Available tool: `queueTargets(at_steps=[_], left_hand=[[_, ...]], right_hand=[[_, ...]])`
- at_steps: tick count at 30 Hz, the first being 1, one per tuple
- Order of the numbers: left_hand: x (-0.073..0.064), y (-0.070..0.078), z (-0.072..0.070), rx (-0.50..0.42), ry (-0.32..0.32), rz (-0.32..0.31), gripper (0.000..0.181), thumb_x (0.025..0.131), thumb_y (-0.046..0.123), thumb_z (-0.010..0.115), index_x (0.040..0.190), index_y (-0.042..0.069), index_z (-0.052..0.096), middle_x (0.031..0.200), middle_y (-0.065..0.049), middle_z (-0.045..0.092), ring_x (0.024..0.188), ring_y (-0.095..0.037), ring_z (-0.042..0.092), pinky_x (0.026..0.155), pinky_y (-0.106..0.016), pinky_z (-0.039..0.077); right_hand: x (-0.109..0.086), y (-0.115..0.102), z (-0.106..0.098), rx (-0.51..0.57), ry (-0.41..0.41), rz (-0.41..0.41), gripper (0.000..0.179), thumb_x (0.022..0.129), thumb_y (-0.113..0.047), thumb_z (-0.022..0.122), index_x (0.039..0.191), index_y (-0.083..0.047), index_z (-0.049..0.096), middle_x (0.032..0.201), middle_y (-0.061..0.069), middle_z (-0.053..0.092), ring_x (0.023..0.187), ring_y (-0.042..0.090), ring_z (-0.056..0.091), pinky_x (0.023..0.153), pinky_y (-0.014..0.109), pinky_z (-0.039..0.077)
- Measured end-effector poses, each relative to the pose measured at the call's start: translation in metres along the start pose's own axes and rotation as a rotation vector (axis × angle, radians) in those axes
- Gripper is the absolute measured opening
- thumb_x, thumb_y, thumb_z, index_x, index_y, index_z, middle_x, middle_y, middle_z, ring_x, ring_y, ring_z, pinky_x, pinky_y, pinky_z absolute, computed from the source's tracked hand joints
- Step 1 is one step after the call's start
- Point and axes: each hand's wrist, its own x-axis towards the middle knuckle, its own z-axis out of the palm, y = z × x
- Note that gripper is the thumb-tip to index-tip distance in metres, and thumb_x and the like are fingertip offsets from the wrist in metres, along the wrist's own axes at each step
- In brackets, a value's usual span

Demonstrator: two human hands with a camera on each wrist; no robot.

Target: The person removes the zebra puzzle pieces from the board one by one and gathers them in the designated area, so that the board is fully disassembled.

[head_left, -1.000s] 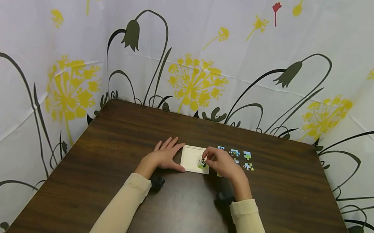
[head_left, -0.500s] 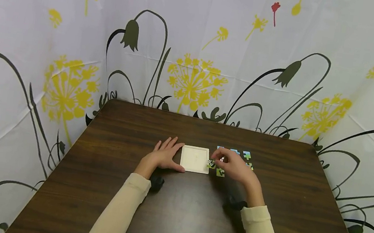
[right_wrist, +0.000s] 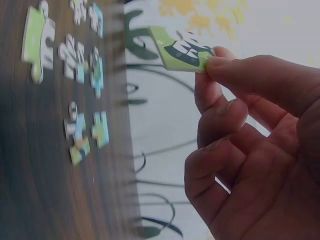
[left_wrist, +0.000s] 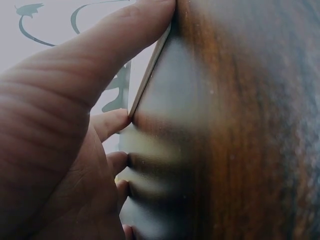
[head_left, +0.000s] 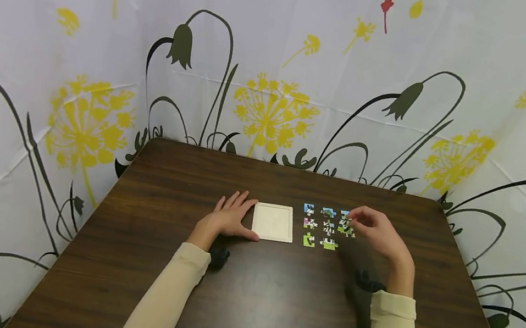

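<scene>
My left hand (head_left: 228,220) rests on the table at the left side of a cream square puzzle tray (head_left: 273,222), fingers spread and thumb at its near corner. In the left wrist view the thumb and index fingertip touch the tray's edge (left_wrist: 148,75). Thumb and index of my right hand (head_left: 380,235) pinch a jigsaw piece (right_wrist: 182,52), green with black and white, held up over the right end of the loose pieces. The other right fingers are curled in. Nothing lies inside the tray.
Several loose jigsaw pieces (head_left: 329,244) lie in rough rows right of the tray, on the dark wooden table (head_left: 270,298). A white curtain (head_left: 279,39) with printed flowers hangs behind the table's far edge and at both sides.
My right hand has carried the jigsaw piece from over the tray rightward, across the other pieces to their right end. The left hand has stayed at the tray.
</scene>
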Motion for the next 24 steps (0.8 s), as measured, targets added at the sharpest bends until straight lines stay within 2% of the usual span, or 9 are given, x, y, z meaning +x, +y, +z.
queueTargets(at_steps=[4,11,16,19,24], left_hand=[[0.0,0.0,-0.002,0.002,-0.001,0.003,0.119,0.081,0.071,0.083,0.174,0.027,0.022,0.184,-0.01,0.001,0.17,-0.036,-0.006,0.133,-0.066,-0.006],[-0.002,0.001,-0.001,-0.008,-0.011,-0.005,0.12,0.081,0.071,0.083,0.174,0.027,0.022,0.184,-0.01,0.0,0.17,-0.036,-0.007,0.133,-0.066,-0.007],[-0.001,0.002,-0.001,0.001,-0.003,-0.004,0.119,0.082,0.07,0.083,0.174,0.027,0.022,0.184,-0.011,0.001,0.17,-0.036,-0.006,0.133,-0.066,-0.006],[-0.001,0.004,-0.002,0.008,-0.003,-0.007,0.118,0.082,0.069,0.083,0.174,0.027,0.021,0.184,-0.011,0.001,0.17,-0.036,-0.005,0.133,-0.066,-0.006],[-0.001,0.004,-0.003,0.006,-0.018,-0.019,0.119,0.082,0.069,0.083,0.174,0.028,0.021,0.184,-0.01,0.0,0.17,-0.035,-0.005,0.134,-0.065,-0.006]], right_hand=[[-0.004,0.009,-0.007,0.001,-0.021,0.026,0.02,0.109,-0.011,0.064,0.123,-0.001,0.072,0.12,0.02,0.071,0.098,0.032,0.065,0.084,0.035,0.059],[-0.006,0.028,-0.004,-0.007,-0.111,0.091,0.022,0.109,-0.01,0.061,0.123,0.0,0.075,0.116,0.019,0.072,0.093,0.023,0.058,0.077,0.031,0.052],[-0.003,0.038,0.0,0.003,-0.133,0.149,0.023,0.109,-0.009,0.06,0.124,0.002,0.072,0.107,0.017,0.069,0.09,0.023,0.056,0.075,0.031,0.051],[-0.002,0.039,0.0,-0.017,-0.137,0.149,0.022,0.108,-0.006,0.06,0.125,0.003,0.07,0.104,0.018,0.068,0.09,0.023,0.058,0.076,0.032,0.052],[-0.005,0.035,0.0,-0.081,-0.146,0.157,0.022,0.107,-0.004,0.06,0.125,0.006,0.068,0.112,0.024,0.072,0.098,0.029,0.066,0.083,0.04,0.056]])
